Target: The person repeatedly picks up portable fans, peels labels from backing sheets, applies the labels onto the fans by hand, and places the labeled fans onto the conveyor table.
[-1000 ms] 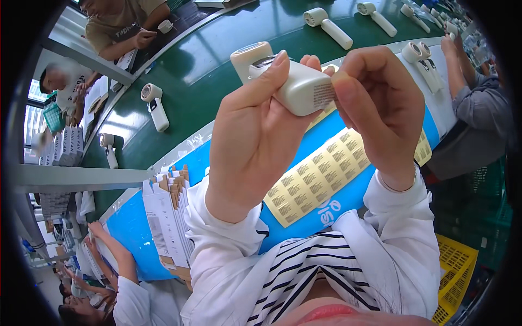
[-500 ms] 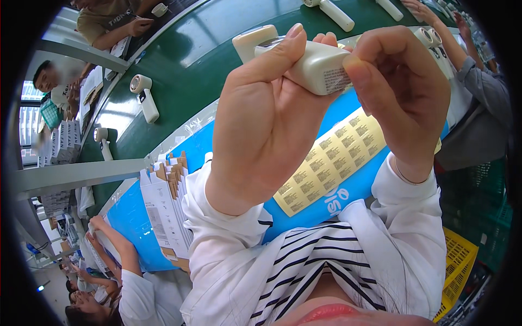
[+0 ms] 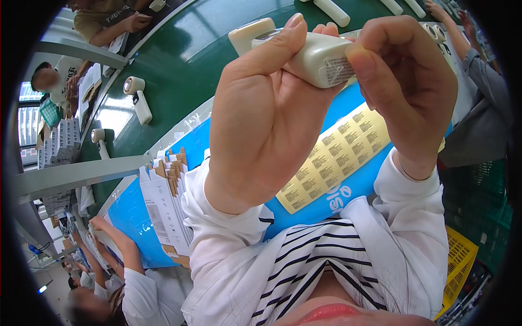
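Fan (image 3: 311,56), long axis slanting, base (image 3: 333,71) lower right

Handheld fans (image 3: 142,107) spread along a green worktop (image 3: 185,70) and flat cartons (image 3: 163,212) show a factory.

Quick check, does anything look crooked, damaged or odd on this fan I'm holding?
Yes, slightly: the printed label on the handle end of the white fan looks wrinkled and shiny rather than flat. Your right hand appears to pinch its edge, so it may simply not be smoothed down.
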`<control>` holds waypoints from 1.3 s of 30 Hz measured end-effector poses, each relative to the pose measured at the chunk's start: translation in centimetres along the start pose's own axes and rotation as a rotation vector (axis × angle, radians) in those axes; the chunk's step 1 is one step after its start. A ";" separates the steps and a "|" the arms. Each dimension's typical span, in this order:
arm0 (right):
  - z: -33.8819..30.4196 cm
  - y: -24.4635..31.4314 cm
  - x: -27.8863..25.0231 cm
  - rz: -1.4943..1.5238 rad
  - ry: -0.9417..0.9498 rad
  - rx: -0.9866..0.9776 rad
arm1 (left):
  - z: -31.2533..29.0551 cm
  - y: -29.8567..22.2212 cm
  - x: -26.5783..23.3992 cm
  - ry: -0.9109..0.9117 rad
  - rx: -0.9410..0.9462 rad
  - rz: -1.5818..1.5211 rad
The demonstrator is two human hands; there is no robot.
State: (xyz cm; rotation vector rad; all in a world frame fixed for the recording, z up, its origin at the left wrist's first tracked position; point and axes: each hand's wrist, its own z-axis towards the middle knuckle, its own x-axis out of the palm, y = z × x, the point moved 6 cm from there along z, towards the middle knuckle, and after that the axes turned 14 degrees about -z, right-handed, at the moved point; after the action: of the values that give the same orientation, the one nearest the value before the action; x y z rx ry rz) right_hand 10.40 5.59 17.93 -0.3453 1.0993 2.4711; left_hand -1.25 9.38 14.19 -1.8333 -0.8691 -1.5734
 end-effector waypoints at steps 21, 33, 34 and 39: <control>-0.2 -3.1 0.1 -0.194 -0.149 0.154 | 0.8 0.4 -0.1 0.014 0.029 0.027; -8.2 -7.7 -4.5 -0.242 -0.086 0.427 | 15.2 -21.7 -14.1 -0.682 0.840 1.699; -8.6 -8.0 -4.9 -0.247 -0.090 0.437 | 14.8 -23.2 -14.9 -0.944 0.820 2.144; -10.9 -9.0 -6.5 -0.206 -0.107 0.532 | 14.7 -19.2 -9.8 -0.640 1.295 2.752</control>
State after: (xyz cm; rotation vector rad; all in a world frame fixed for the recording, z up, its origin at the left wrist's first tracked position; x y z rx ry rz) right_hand 20.92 1.10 7.39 -0.1508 1.5278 1.9039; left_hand -7.98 31.62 2.47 -0.6618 0.6521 1.1325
